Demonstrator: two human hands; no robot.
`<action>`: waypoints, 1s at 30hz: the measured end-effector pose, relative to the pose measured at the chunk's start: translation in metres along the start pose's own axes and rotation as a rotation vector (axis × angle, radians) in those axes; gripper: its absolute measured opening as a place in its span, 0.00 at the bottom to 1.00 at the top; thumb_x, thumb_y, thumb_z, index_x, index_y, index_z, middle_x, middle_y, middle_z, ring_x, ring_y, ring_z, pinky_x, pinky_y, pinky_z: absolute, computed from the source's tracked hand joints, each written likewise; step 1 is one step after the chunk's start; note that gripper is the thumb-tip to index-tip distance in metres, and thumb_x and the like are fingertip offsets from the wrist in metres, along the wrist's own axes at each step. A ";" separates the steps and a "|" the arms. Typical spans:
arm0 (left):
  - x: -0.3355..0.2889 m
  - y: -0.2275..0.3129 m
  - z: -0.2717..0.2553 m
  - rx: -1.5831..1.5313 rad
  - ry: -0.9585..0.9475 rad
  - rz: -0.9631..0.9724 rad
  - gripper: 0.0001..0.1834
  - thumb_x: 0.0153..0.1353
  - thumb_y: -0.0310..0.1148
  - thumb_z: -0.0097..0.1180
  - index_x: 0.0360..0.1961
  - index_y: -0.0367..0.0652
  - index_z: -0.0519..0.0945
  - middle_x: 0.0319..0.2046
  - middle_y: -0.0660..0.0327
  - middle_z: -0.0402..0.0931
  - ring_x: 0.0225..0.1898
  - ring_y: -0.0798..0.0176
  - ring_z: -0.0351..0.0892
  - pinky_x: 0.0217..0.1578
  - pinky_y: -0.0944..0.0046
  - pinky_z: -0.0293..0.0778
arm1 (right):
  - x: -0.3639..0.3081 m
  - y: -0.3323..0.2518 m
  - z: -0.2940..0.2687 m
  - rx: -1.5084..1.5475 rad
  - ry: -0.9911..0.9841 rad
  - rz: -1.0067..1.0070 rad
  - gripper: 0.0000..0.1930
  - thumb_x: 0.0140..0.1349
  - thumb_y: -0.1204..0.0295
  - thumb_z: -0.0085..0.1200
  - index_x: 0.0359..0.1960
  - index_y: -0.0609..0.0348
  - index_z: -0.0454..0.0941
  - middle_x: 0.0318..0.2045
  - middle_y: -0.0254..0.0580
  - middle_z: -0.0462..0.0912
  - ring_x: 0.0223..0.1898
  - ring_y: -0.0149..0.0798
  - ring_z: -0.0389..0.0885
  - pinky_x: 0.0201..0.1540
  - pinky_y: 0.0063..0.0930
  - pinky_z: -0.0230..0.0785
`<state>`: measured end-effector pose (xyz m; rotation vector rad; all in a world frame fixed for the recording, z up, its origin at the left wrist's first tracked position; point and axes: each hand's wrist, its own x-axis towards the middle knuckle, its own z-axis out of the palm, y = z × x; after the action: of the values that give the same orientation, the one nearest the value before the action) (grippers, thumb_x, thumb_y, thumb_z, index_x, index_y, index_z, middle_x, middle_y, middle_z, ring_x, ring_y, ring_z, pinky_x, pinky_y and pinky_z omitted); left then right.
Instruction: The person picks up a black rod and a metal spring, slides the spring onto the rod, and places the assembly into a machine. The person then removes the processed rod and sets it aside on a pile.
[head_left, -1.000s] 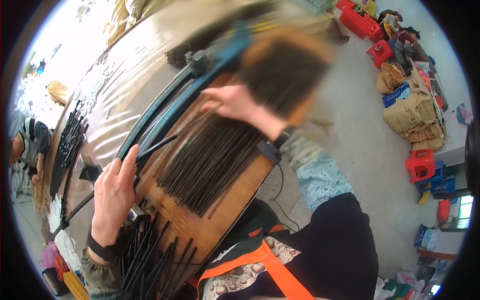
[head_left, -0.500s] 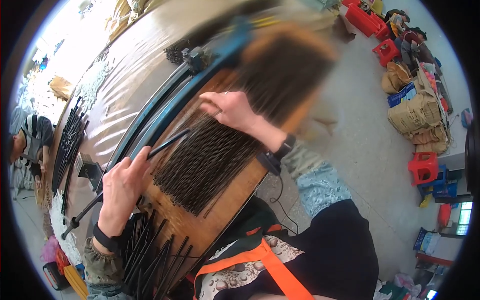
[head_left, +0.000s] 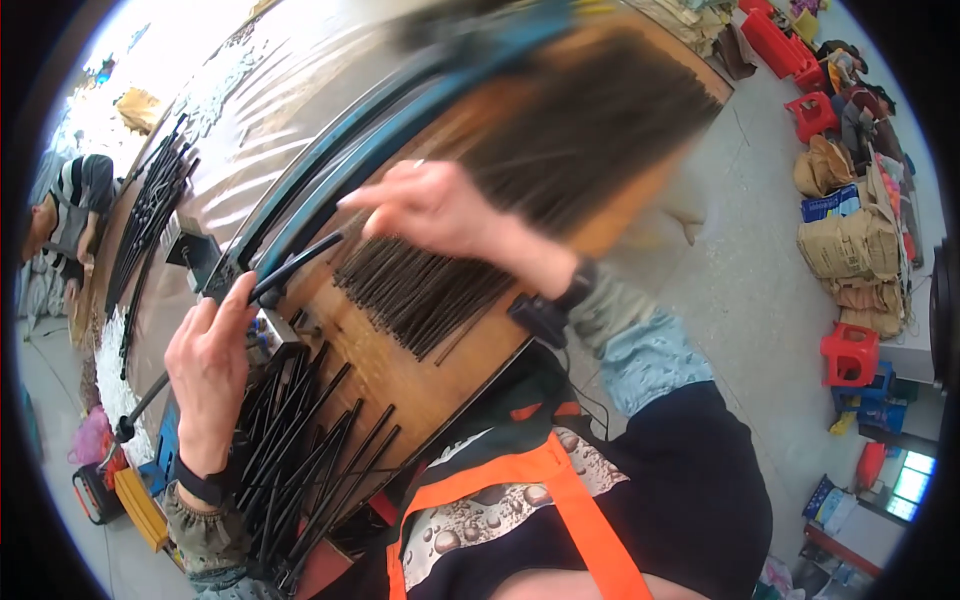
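Note:
My left hand (head_left: 210, 360) is closed round a slim black rod (head_left: 298, 264), which slants up toward my right hand; its lower end has a dark knob. My right hand (head_left: 430, 205) is above the near end of a spread of long, thin coil springs (head_left: 430, 295), thumb and forefinger bent toward each other just beyond the rod's upper tip. Whatever is between those fingertips is too small and blurred to make out. The springs lie side by side on a wooden board (head_left: 375, 390). A blue metal rail (head_left: 340, 185) runs along the board's far side.
Loose black rods (head_left: 300, 450) are heaped near my left forearm. Another bundle of black rods (head_left: 150, 230) lies across the plastic-covered table, close to a seated person (head_left: 75, 215). A small metal box (head_left: 190, 245) stands by the rail. Red stools (head_left: 850, 355) and sacks are at the right.
My right hand has moved left, off the springs toward the rod's tip. My left hand has shifted slightly left and down with the rod. The whole view has swung a little.

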<state>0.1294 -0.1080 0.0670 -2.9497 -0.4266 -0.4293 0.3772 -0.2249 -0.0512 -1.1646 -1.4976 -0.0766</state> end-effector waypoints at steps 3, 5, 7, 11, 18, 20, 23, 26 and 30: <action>-0.011 -0.011 0.008 0.029 -0.036 0.018 0.20 0.58 0.25 0.59 0.52 0.52 0.80 0.23 0.59 0.68 0.26 0.56 0.74 0.27 0.57 0.70 | -0.003 0.002 -0.001 -0.163 -0.117 0.110 0.16 0.57 0.59 0.63 0.46 0.49 0.85 0.22 0.33 0.80 0.24 0.35 0.78 0.28 0.28 0.72; -0.019 -0.016 0.008 0.044 -0.053 0.020 0.20 0.58 0.24 0.58 0.52 0.51 0.80 0.23 0.59 0.68 0.26 0.56 0.74 0.27 0.57 0.70 | 0.002 -0.008 0.017 -0.153 -0.093 0.030 0.15 0.58 0.59 0.63 0.45 0.48 0.85 0.22 0.34 0.80 0.25 0.36 0.79 0.28 0.29 0.73; -0.026 -0.015 0.003 -0.011 -0.009 -0.018 0.18 0.60 0.24 0.57 0.52 0.49 0.80 0.26 0.58 0.72 0.28 0.56 0.75 0.28 0.58 0.71 | 0.012 -0.021 0.036 -0.138 -0.021 -0.135 0.12 0.59 0.60 0.61 0.43 0.46 0.84 0.24 0.36 0.82 0.28 0.38 0.82 0.29 0.31 0.75; -0.055 -0.064 -0.024 0.019 0.191 -0.107 0.15 0.64 0.24 0.54 0.52 0.44 0.79 0.32 0.55 0.77 0.32 0.54 0.78 0.30 0.61 0.72 | 0.004 0.041 0.021 -0.358 -0.036 -0.009 0.12 0.60 0.62 0.61 0.44 0.48 0.83 0.26 0.38 0.83 0.29 0.38 0.83 0.30 0.30 0.75; -0.095 -0.092 -0.066 0.000 0.274 -0.413 0.14 0.67 0.26 0.53 0.52 0.38 0.78 0.36 0.49 0.80 0.33 0.54 0.80 0.37 0.63 0.74 | 0.083 0.005 0.115 0.137 -0.336 0.297 0.10 0.59 0.63 0.62 0.39 0.49 0.84 0.27 0.38 0.84 0.29 0.38 0.83 0.33 0.30 0.74; -0.113 -0.094 -0.076 0.001 0.309 -0.470 0.14 0.67 0.26 0.54 0.53 0.37 0.78 0.35 0.48 0.80 0.32 0.55 0.80 0.37 0.63 0.74 | 0.106 0.001 0.155 0.335 -0.382 0.160 0.10 0.59 0.60 0.62 0.38 0.48 0.85 0.26 0.37 0.84 0.27 0.38 0.82 0.34 0.30 0.73; -0.150 -0.097 -0.080 0.006 0.340 -0.540 0.14 0.67 0.28 0.54 0.53 0.37 0.78 0.34 0.47 0.81 0.32 0.58 0.79 0.38 0.64 0.74 | 0.122 0.006 0.196 0.147 -0.446 -0.068 0.11 0.58 0.57 0.61 0.37 0.45 0.86 0.24 0.36 0.83 0.29 0.37 0.81 0.41 0.32 0.71; -0.185 -0.103 -0.077 -0.022 0.331 -0.634 0.14 0.68 0.29 0.54 0.53 0.37 0.78 0.35 0.47 0.81 0.32 0.59 0.79 0.38 0.64 0.74 | 0.130 0.008 0.216 0.015 -0.486 -0.189 0.12 0.58 0.54 0.60 0.36 0.43 0.87 0.24 0.34 0.82 0.32 0.35 0.80 0.47 0.33 0.67; -0.205 -0.111 -0.060 -0.099 0.331 -0.720 0.15 0.68 0.30 0.55 0.53 0.37 0.78 0.35 0.47 0.81 0.33 0.59 0.80 0.38 0.64 0.74 | 0.139 0.001 0.223 -0.103 -0.611 -0.179 0.12 0.58 0.53 0.60 0.36 0.42 0.87 0.25 0.32 0.82 0.39 0.34 0.79 0.54 0.37 0.60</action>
<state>-0.1075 -0.0658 0.0732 -2.6349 -1.4445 -1.0085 0.2433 -0.0020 -0.0145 -1.1915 -2.1569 0.0908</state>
